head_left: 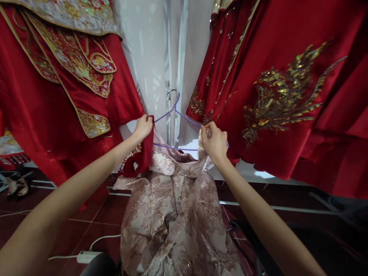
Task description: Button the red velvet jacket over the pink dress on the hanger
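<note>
A pale pink-and-bronze brocade dress (pixel 175 207) hangs in front of me on a thin purple wire hanger (pixel 175 148), its neckline around the lower bar. My left hand (pixel 144 127) is closed at the hanger's left end, pinching red fabric (pixel 147 147) with beaded trim that droops beside the dress. Whether it also grips the hanger or the dress strap, I cannot tell. At the other end, my right hand (pixel 214 142) is closed on the dress's shoulder strap (pixel 200 142), with the hanger tip sticking out just past it.
Red embroidered gowns hang on both sides, one with gold panels (pixel 93 122), another with a gold bird motif (pixel 276 103). White curtain (pixel 143 50) hangs behind. A white power strip (pixel 87 257) with cords lies on the dark red tiled floor (pixel 94 214); shoes (pixel 17 187) stand at left.
</note>
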`<state>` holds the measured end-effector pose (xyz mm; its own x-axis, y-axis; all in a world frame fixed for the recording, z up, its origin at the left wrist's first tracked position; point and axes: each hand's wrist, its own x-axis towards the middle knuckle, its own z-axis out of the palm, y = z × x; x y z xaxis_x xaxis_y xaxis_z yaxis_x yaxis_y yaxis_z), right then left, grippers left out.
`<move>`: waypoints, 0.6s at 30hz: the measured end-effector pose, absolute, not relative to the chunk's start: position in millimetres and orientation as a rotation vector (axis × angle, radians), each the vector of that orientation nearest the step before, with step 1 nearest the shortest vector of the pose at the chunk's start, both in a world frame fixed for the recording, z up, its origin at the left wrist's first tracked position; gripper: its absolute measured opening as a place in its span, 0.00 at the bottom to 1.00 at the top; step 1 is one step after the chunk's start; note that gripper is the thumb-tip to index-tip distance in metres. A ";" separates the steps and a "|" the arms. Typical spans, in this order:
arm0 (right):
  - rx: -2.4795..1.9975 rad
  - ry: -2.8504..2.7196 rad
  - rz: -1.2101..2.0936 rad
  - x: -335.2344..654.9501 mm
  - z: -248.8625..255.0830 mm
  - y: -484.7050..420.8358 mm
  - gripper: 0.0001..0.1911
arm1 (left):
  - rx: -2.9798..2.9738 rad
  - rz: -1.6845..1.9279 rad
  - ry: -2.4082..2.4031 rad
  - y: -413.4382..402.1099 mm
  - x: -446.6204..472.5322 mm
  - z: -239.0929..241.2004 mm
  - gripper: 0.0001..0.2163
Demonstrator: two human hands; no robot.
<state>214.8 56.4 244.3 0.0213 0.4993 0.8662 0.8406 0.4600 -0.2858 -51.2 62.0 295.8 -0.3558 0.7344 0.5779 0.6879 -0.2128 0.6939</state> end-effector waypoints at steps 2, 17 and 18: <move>-1.189 -1.646 -0.423 208.3 240.9 52.2 0.14 | 1.777 1.776 1.781 59.3 -28.8 302.0 0.08; -1.217 -2.171 0.428 232.7 283.4 121.8 0.19 | 2.608 0.740 1.580 48.7 -75.8 311.1 0.14; -1.221 -2.254 0.617 229.5 287.6 128.3 0.18 | 2.576 0.690 1.576 53.7 -75.1 311.9 0.15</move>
<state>229.5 128.3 287.6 -0.4728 0.8557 0.2102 0.6291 0.4948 -0.5995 -75.1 53.7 311.9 0.3834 0.8555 0.3481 0.8362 -0.4816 0.2626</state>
